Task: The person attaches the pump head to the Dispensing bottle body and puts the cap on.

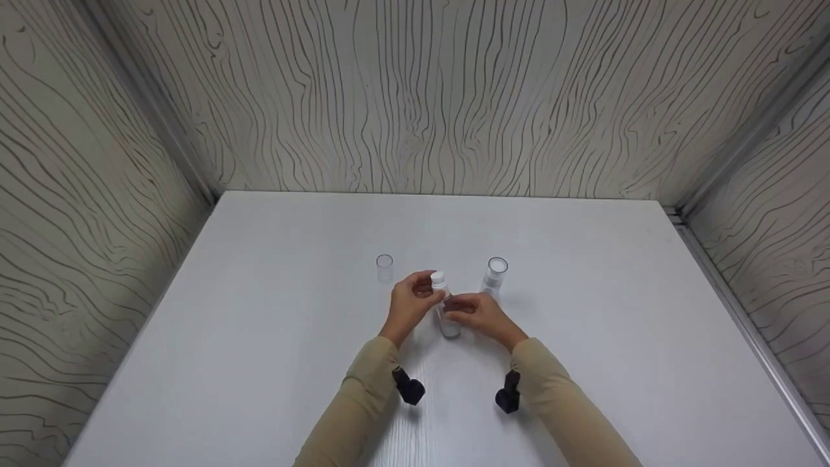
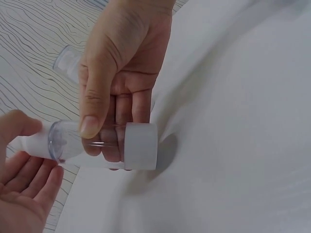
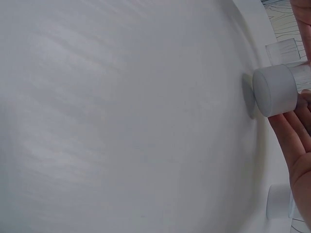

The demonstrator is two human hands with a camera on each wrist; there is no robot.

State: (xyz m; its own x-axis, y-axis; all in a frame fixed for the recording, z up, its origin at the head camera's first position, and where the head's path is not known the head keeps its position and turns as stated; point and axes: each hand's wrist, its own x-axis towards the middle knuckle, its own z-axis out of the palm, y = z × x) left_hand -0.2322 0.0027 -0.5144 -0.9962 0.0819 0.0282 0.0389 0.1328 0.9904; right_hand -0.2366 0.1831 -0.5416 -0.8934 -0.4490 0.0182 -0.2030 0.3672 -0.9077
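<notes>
A clear bottle with a white base and a white top is held tilted just over the table, between both hands. My left hand pinches the white top end between thumb and fingers. Lower down, the right hand grips the clear body, thumb on one side and fingers on the other. In the right wrist view, only the white base and part of the body show beside the right hand.
A small clear cap stands on the white table, beyond my left hand. Another clear bottle with white inside stands behind the right hand, partly hidden by it. Wood-patterned panels enclose the table's back and sides.
</notes>
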